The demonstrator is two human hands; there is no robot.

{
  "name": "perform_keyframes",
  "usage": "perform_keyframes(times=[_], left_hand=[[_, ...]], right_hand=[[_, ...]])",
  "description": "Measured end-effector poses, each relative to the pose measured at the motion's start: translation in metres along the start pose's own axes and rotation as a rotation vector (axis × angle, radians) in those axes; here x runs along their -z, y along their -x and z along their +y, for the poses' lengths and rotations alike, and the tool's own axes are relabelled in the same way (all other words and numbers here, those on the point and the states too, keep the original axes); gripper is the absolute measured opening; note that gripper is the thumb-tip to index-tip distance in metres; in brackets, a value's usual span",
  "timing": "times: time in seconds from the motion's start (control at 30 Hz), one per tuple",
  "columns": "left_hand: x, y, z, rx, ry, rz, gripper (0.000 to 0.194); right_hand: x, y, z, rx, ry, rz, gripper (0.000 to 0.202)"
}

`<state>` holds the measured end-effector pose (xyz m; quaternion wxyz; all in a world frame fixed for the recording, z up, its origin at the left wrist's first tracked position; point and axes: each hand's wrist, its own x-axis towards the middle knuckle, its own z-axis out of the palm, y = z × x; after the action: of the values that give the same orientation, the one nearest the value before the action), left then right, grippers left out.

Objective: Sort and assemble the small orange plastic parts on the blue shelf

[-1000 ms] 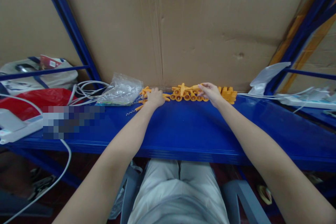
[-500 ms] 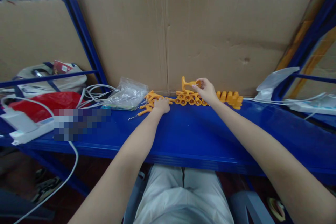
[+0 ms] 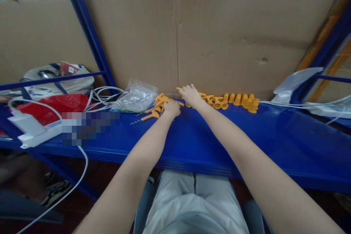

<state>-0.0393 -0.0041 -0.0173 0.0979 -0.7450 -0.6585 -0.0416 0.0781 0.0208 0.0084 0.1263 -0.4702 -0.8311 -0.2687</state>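
Observation:
My left hand (image 3: 172, 108) is at the right end of a loose pile of orange T-handled corkscrews (image 3: 150, 116), whose metal spirals point left. Its fingers are closed on an orange corkscrew, part of which sticks out to the right. My right hand (image 3: 191, 95) reaches over the left part of a stack of orange corkscrews with cups (image 3: 218, 105), round open ends towards me. It grips another corkscrew; an orange handle end (image 3: 179, 88) shows left of the fingers, the rest hidden. Right of the stack stand several orange tapered cups (image 3: 237, 99).
A clear plastic bag (image 3: 137, 95) lies left of the pile. Further left are white cables (image 3: 102, 97), a red bag (image 3: 52, 108) and a white power strip (image 3: 41, 133). Cardboard (image 3: 233, 36) backs the blue shelf (image 3: 197, 146). Blue uprights (image 3: 90, 33) stand at both sides.
My right hand has moved left and slightly down with the corkscrew it held raised, to the left part of the stack. My left hand stays at the pile. The view has shifted slightly.

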Motion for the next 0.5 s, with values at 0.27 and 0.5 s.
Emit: perform_keyframes(times=[0.27,0.5], left_hand=[[-0.011,-0.01,-0.009,-0.023,0.038,0.019,0.057],[-0.014,-0.012,-0.014,-0.012,0.068,0.001,0.062]], right_hand=[[-0.017,-0.004,-0.014,-0.092,-0.032,-0.11,0.047],[-0.026,-0.003,-0.02,-0.125,-0.062,-0.187,0.063]])
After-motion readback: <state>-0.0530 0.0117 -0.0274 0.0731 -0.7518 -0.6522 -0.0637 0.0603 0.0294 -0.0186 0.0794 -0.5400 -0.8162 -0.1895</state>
